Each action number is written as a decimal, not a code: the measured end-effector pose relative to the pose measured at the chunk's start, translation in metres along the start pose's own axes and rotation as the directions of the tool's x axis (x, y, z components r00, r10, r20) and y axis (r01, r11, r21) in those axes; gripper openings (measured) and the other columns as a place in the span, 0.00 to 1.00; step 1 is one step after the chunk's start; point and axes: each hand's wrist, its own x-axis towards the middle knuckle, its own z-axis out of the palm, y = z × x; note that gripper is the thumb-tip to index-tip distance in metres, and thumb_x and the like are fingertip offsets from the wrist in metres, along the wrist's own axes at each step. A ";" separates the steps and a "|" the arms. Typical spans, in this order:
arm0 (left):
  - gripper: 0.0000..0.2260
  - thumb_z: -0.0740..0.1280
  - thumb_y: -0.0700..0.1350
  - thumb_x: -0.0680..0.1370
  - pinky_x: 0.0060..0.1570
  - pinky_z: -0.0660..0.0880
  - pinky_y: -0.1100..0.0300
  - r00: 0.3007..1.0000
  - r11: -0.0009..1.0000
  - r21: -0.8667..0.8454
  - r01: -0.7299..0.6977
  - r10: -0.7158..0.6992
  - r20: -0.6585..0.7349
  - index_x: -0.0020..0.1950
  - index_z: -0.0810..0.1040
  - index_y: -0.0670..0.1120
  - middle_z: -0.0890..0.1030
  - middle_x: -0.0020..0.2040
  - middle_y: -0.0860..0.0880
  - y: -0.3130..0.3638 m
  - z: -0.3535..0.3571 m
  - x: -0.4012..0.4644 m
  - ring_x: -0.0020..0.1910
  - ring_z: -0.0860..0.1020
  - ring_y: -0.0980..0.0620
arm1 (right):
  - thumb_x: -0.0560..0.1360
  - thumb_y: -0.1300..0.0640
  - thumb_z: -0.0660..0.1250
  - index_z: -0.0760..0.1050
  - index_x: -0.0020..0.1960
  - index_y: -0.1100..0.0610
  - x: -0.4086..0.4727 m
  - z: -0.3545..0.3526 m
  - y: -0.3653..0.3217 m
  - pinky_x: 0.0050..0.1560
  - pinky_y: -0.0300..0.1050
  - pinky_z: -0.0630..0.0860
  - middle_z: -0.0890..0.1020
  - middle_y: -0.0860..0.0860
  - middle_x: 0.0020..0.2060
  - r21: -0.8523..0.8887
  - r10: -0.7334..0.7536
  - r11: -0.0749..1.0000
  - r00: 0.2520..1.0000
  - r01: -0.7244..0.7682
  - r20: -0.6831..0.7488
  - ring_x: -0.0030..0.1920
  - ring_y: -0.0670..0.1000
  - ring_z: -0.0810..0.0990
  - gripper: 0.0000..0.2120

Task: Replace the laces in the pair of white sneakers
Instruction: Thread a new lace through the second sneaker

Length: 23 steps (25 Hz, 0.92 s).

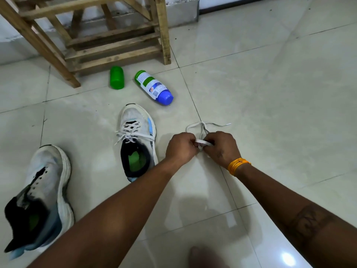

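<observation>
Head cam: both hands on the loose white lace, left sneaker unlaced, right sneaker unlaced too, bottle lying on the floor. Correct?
Not quite. The head view shows the right sneaker still laced, with its lace tied across the tongue. The rest holds: left hand and right hand both hold the loose white lace, the left sneaker shows bare eyelets, and the bottle lies on the floor.

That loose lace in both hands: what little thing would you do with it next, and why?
Probably carry the loose lace over to the unlaced sneaker at near left and start at its lowest eyelets. The left hand and right hand both pinch the lace, that sneaker's eyelets are bare, and the other sneaker is already laced.
</observation>
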 end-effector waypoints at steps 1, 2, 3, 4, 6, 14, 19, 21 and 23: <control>0.02 0.74 0.43 0.71 0.37 0.75 0.58 0.999 0.996 -0.087 0.031 -0.029 0.018 0.39 0.84 0.48 0.81 0.33 0.52 -0.001 -0.002 -0.002 0.36 0.79 0.51 | 0.67 0.55 0.74 0.83 0.38 0.53 -0.002 0.001 -0.004 0.39 0.48 0.75 0.83 0.50 0.33 0.111 0.065 0.992 0.998 -0.064 0.000 0.38 0.54 0.81 0.02; 0.04 0.74 0.40 0.71 0.36 0.77 0.57 0.997 0.978 -0.194 0.080 -0.074 0.038 0.38 0.84 0.48 0.81 0.32 0.53 0.001 -0.006 -0.005 0.34 0.79 0.52 | 0.67 0.57 0.74 0.82 0.36 0.54 -0.003 -0.001 -0.010 0.40 0.48 0.78 0.83 0.50 0.30 0.243 0.144 0.959 0.989 -0.143 0.014 0.36 0.53 0.82 0.03; 0.06 0.72 0.38 0.72 0.36 0.79 0.55 0.991 0.945 -0.298 0.134 -0.123 0.058 0.38 0.84 0.48 0.81 0.33 0.53 0.005 -0.013 -0.009 0.33 0.79 0.52 | 0.67 0.61 0.75 0.82 0.35 0.54 -0.005 -0.006 -0.016 0.41 0.50 0.82 0.84 0.51 0.30 0.379 0.211 0.901 0.977 -0.211 0.042 0.35 0.52 0.83 0.04; 0.07 0.71 0.37 0.73 0.36 0.79 0.54 0.984 0.904 -0.389 0.177 -0.161 0.074 0.39 0.83 0.48 0.82 0.34 0.52 0.011 -0.023 -0.014 0.33 0.80 0.51 | 0.67 0.64 0.75 0.82 0.35 0.55 -0.006 -0.012 -0.026 0.42 0.52 0.84 0.84 0.53 0.30 0.494 0.243 0.835 0.968 -0.241 0.062 0.34 0.53 0.83 0.05; 0.08 0.68 0.35 0.76 0.35 0.78 0.55 0.978 0.834 -0.511 0.208 -0.185 0.096 0.41 0.81 0.46 0.83 0.37 0.48 0.023 -0.052 -0.020 0.34 0.80 0.49 | 0.68 0.68 0.74 0.82 0.36 0.58 -0.005 -0.026 -0.053 0.41 0.52 0.85 0.84 0.57 0.32 0.615 0.233 0.754 0.969 -0.232 0.080 0.33 0.55 0.84 0.06; 0.07 0.66 0.32 0.77 0.32 0.77 0.59 0.991 0.841 -0.526 0.122 -0.134 0.017 0.46 0.79 0.43 0.80 0.35 0.46 0.033 -0.235 -0.061 0.33 0.79 0.49 | 0.68 0.67 0.75 0.80 0.40 0.66 0.009 -0.077 -0.220 0.36 0.46 0.82 0.81 0.59 0.31 0.639 -0.017 0.766 0.992 -0.065 0.121 0.30 0.54 0.81 0.05; 0.08 0.66 0.30 0.75 0.35 0.77 0.56 0.988 0.891 -0.449 0.067 -0.122 -0.094 0.45 0.77 0.43 0.79 0.34 0.47 0.007 -0.342 -0.091 0.34 0.79 0.49 | 0.67 0.68 0.76 0.79 0.42 0.69 0.017 -0.077 -0.335 0.34 0.45 0.81 0.81 0.56 0.29 0.651 -0.151 0.759 0.970 -0.010 0.191 0.28 0.53 0.80 0.08; 0.08 0.66 0.30 0.74 0.36 0.78 0.56 0.982 0.895 -0.442 0.063 -0.135 -0.133 0.45 0.77 0.43 0.79 0.37 0.45 -0.007 -0.367 -0.098 0.36 0.79 0.48 | 0.66 0.68 0.76 0.78 0.42 0.70 0.019 -0.063 -0.368 0.35 0.47 0.82 0.81 0.57 0.30 0.679 -0.152 0.734 0.974 -0.004 0.170 0.30 0.56 0.81 0.09; 0.07 0.67 0.32 0.74 0.37 0.77 0.56 0.970 0.910 -0.409 0.068 -0.156 -0.185 0.45 0.78 0.44 0.79 0.37 0.46 -0.026 -0.384 -0.104 0.37 0.78 0.49 | 0.68 0.69 0.75 0.78 0.39 0.66 0.018 -0.043 -0.393 0.35 0.47 0.82 0.81 0.58 0.30 0.727 -0.151 0.686 0.974 -0.021 0.170 0.30 0.56 0.80 0.05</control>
